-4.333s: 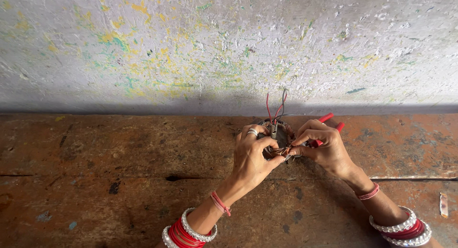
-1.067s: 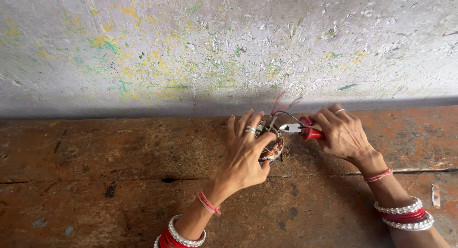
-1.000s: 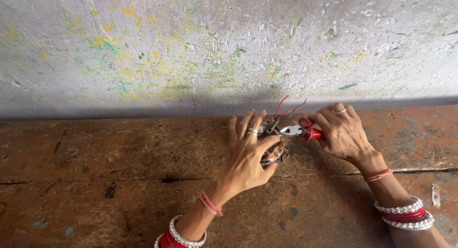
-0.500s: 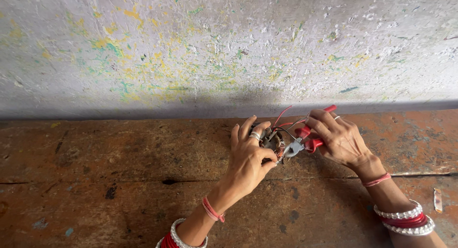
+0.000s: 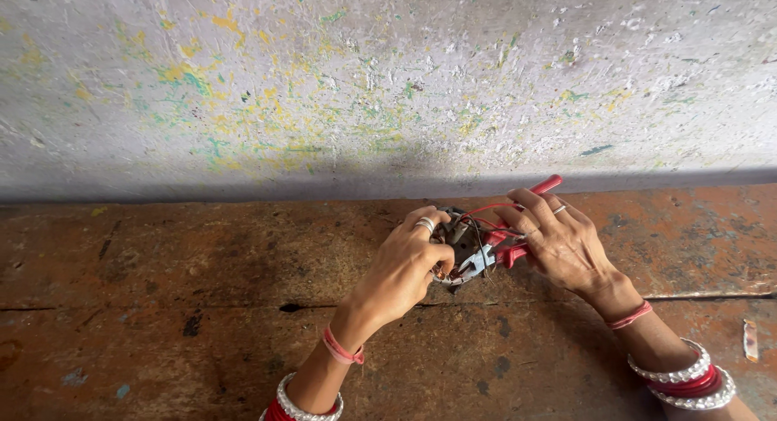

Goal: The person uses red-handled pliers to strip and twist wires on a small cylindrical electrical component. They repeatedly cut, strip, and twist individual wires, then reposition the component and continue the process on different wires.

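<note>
Two hands are meeting over a rusty brown surface (image 5: 162, 308) below a paint-flecked wall (image 5: 324, 81). On the left, the left hand (image 5: 405, 267) is curling its grip around a small wired metal part (image 5: 455, 227), pinning it down. Just right of it, the right hand (image 5: 566, 243) is gripping red-handled pliers (image 5: 506, 247), their long axis slanting down-left, nose touching the part among thin red wires (image 5: 486, 212).

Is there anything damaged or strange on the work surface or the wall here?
Yes. The rust-brown metal tabletop is worn, with dark chipped spots and a long crack running across it. The grey wall behind is pitted and flecked with yellow and green paint. A small pale scrap lies alone at the right edge.
</note>
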